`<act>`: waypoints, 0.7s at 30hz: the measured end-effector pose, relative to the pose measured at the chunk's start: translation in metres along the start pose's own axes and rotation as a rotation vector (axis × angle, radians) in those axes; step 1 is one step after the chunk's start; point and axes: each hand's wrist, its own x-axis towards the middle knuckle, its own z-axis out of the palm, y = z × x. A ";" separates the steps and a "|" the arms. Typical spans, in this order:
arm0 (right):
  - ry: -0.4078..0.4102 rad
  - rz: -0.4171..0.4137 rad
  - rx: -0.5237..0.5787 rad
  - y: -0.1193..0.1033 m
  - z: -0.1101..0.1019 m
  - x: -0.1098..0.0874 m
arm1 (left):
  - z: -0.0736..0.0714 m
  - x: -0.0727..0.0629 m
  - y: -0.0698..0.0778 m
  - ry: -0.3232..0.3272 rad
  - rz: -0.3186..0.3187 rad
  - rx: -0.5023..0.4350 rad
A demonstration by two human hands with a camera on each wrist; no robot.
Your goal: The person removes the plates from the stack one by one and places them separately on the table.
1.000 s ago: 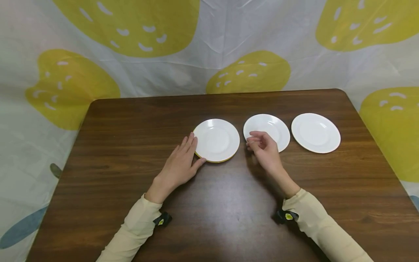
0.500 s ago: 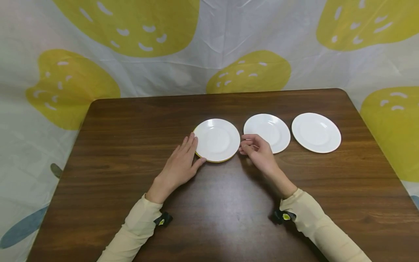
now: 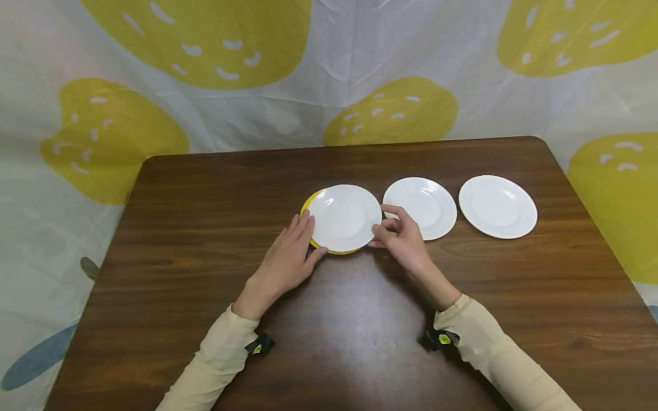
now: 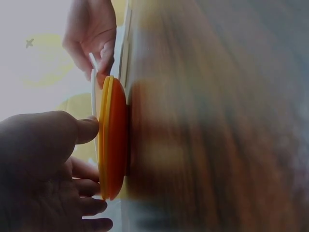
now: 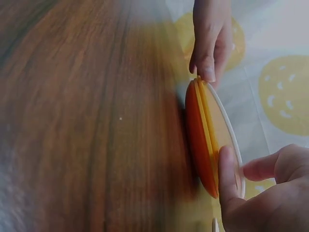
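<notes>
Closest to me on the head feed are two cream sleeves, the left sleeve [image 3: 218,351] and the right sleeve [image 3: 501,354], each with a small black wrist unit at the cuff, one left [image 3: 260,345] and one right [image 3: 442,339]. Past them I have the left hand [image 3: 285,260] spread wide, its fingers fairly straight at the left edge of a yellow stack [image 4: 117,140] and its thumb at the near edge; I see it gripping nothing. The right hand [image 3: 408,240] pinches the right rim of a white plate [image 3: 343,217] narrowly between thumb and fingers.

That plate sits over the yellow stack, a little to its right, so a yellow crescent shows on the left. From the right wrist I see it tilted, with a gap under the pinched side. The stack shows orange undersides and more than one yellow rim, and it stands on the brown table [image 3: 205,228].

Just beyond the right hand lies a middle plate [image 3: 426,205], white too, and further right an end plate [image 3: 497,206]. Behind the table hangs a white cloth [image 3: 354,45] printed with big yellow fruit shapes [image 3: 120,142].
</notes>
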 end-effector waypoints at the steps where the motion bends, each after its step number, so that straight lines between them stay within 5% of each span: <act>1: 0.002 -0.001 0.009 0.000 0.000 0.000 | 0.000 0.000 0.000 0.000 0.002 -0.001; 21: 0.114 -0.075 0.053 0.008 -0.015 -0.007 | -0.003 0.000 -0.003 -0.009 -0.002 -0.019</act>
